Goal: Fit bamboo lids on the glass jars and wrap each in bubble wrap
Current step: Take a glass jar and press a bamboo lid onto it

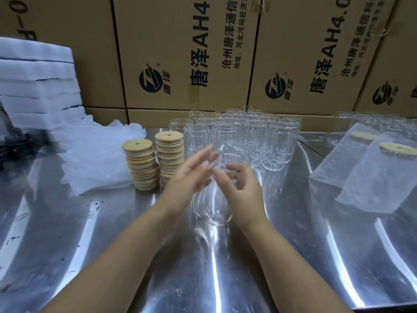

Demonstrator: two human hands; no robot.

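Note:
A clear glass jar (212, 206) without a lid stands upright on the steel table (112, 233), between my two hands. My left hand (189, 177) lies against its left side with straight fingers. My right hand (241, 188) curls its thumb and fingers around the jar's upper part. Two stacks of round bamboo lids (144, 163) with centre holes stand just left of my hands. A crumpled pile of bubble wrap (97, 154) lies further left. Several bare glass jars (252, 136) stand grouped behind my hands.
Two jars wrapped in bubble wrap with bamboo lids (381, 175) sit at the right, more glass jars (383, 118) behind them. White foam sheets (38, 82) are stacked at the far left above some dark objects (24, 141). Cardboard boxes (180, 53) form a wall behind the table.

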